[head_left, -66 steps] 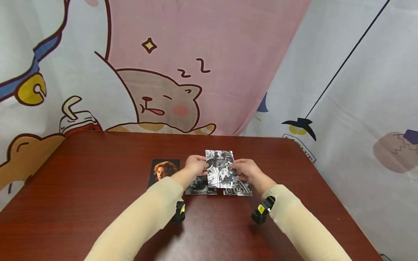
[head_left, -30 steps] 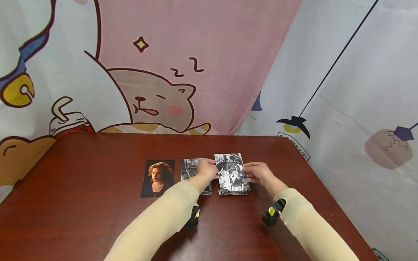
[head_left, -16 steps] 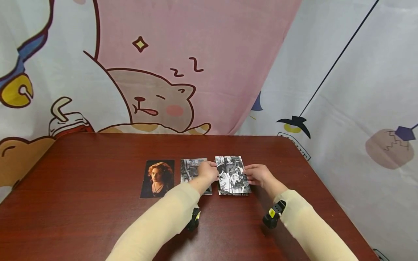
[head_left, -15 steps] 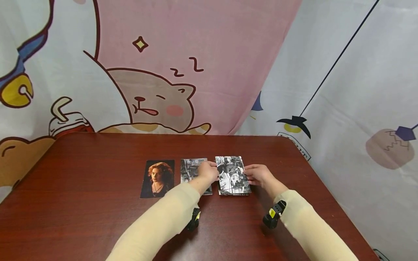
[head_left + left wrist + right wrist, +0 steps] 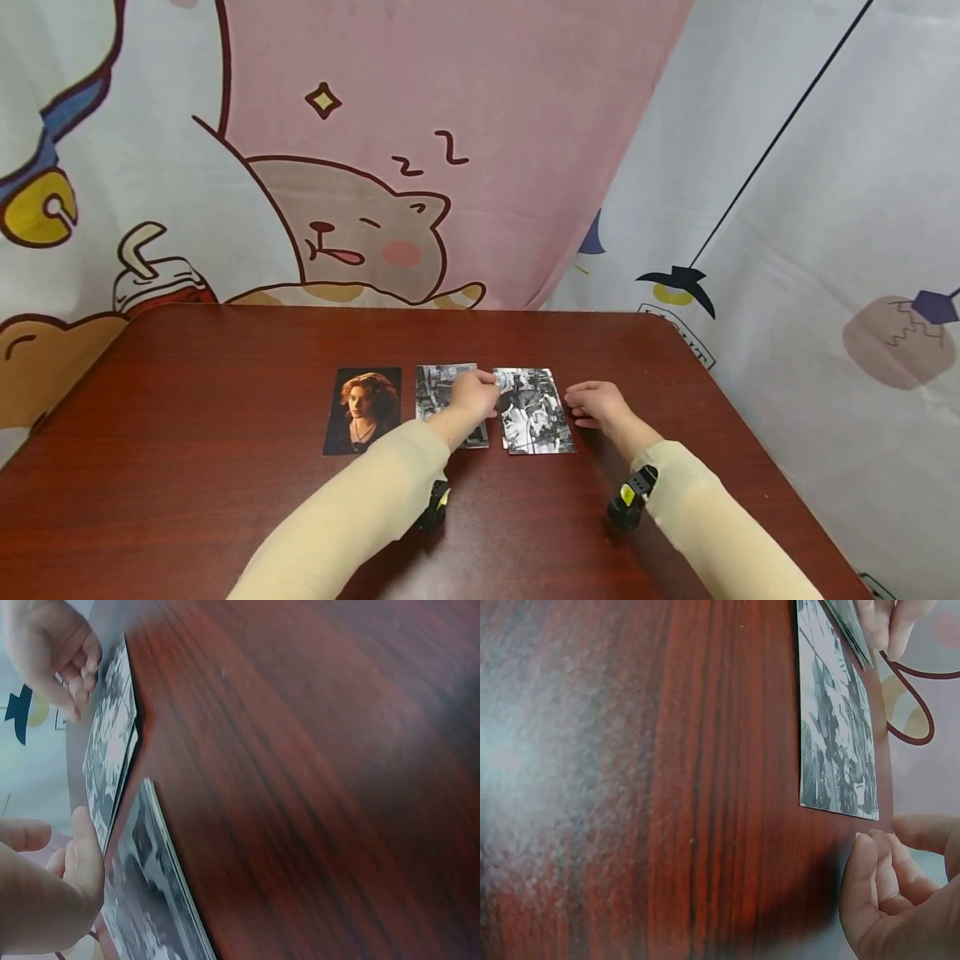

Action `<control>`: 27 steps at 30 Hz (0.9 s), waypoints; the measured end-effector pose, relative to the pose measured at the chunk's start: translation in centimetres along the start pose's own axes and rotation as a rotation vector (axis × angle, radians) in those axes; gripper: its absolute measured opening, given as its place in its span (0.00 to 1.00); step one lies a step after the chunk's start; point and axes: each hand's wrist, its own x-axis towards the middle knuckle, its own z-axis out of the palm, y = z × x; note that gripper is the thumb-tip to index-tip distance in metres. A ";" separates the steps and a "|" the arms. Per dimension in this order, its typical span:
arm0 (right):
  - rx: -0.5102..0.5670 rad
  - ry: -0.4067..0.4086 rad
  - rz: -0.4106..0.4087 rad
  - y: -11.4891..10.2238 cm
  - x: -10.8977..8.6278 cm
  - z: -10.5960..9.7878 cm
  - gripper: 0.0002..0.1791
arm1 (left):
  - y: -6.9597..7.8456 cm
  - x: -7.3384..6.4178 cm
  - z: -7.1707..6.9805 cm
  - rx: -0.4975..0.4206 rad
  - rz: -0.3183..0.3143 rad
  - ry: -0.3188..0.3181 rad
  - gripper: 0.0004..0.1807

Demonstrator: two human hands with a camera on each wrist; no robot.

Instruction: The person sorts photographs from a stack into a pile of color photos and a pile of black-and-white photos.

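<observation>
In the head view a black-and-white photo print (image 5: 531, 412) lies at the right of a row, on top of another print whose edge peeks out at the lower left. My left hand (image 5: 474, 395) reaches over a second, darker black-and-white stack (image 5: 435, 387), fingertips right at the left edge of the right-hand print. In the left wrist view its fingers (image 5: 88, 859) look fairly straight there. Just off the opposite edge, my right hand (image 5: 600, 404) holds nothing; in the right wrist view its loosely bent fingers (image 5: 862, 870) are apart from the print (image 5: 832, 735).
A colour portrait print (image 5: 363, 412) lies at the left of the row. The prints rest on a reddish-brown wooden table (image 5: 225, 467). Behind it hangs a curtain (image 5: 525, 167) with cartoon animals. Each wrist wears a black camera.
The black-and-white print came from between both hands over the middle to the right, and came down onto the right-hand print. My right fingers have since let go and drawn slightly right.
</observation>
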 end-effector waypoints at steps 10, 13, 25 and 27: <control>0.005 -0.027 -0.035 -0.6 -0.2 0.8 0.18 | -0.4 -0.1 -3.2 -0.003 -0.001 0.013 0.17; 0.014 -0.038 -0.039 -1.0 -0.3 1.2 0.18 | -0.6 0.0 -4.0 0.001 -0.011 0.025 0.17; 0.022 -0.086 -0.080 -3.2 -0.6 3.5 0.18 | -1.6 0.2 -7.3 0.003 -0.048 0.104 0.16; 0.016 -0.100 -0.085 -3.5 -0.6 4.0 0.19 | -1.8 0.3 -7.9 -0.005 -0.049 0.119 0.16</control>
